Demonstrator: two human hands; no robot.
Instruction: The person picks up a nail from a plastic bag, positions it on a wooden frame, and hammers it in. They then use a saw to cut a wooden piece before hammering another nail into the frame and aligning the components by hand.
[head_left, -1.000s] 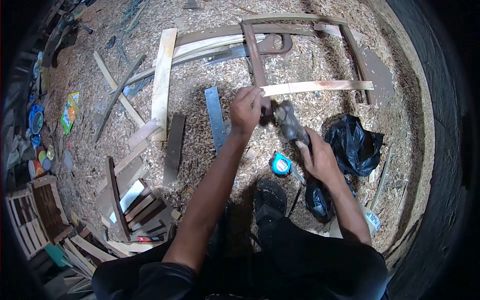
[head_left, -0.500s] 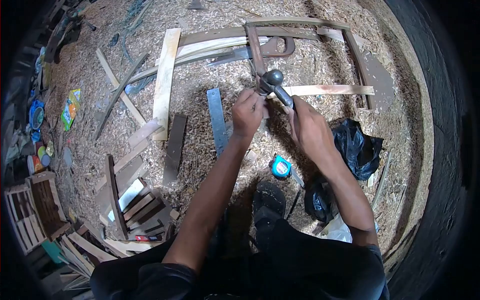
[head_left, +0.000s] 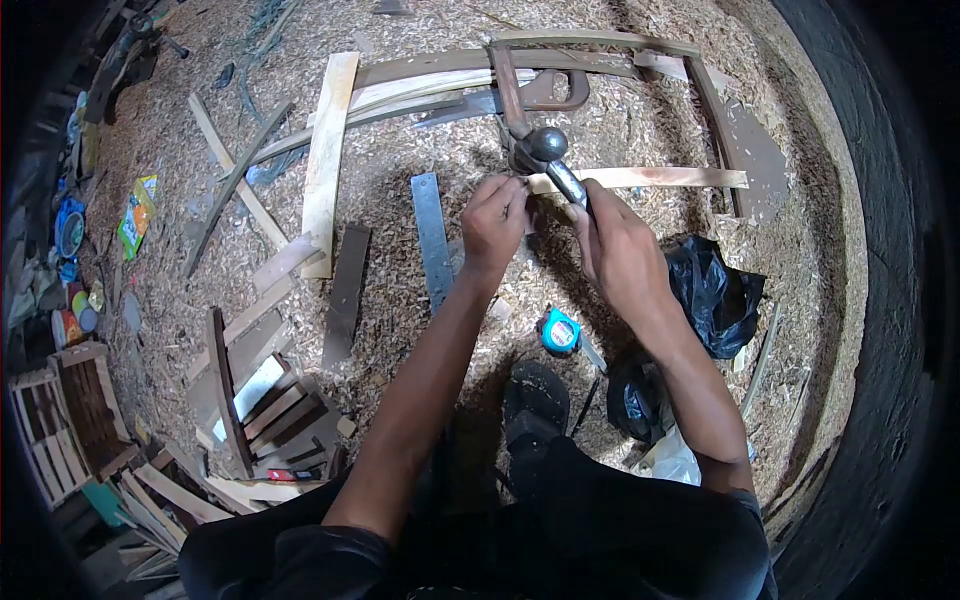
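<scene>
My right hand (head_left: 625, 245) is wrapped round the handle of a ball-peen hammer (head_left: 545, 145). The hammer's dark metal head hangs over the lower left corner of a wooden frame (head_left: 512, 95) on the ground. My left hand (head_left: 493, 225) is closed at that corner, its fingertips at the left end of a pale wooden slat (head_left: 650, 178). Whether a nail is pinched there is hidden. The slat lies across the frame's two darker side pieces. Just below and left of my left hand is a flat metal strip (head_left: 432, 235).
A handsaw (head_left: 555, 92) lies under the frame. Near my foot are a blue tape measure (head_left: 559, 332) and a black plastic bag (head_left: 712, 300). Loose boards (head_left: 330, 165) and a slatted crate (head_left: 90, 410) are on the left. Wood shavings cover the ground; a dark wall rises right.
The hammer head has dropped slightly towards the corner and shifted a little left, uncovering more of the slat's end. My left hand stays at the corner.
</scene>
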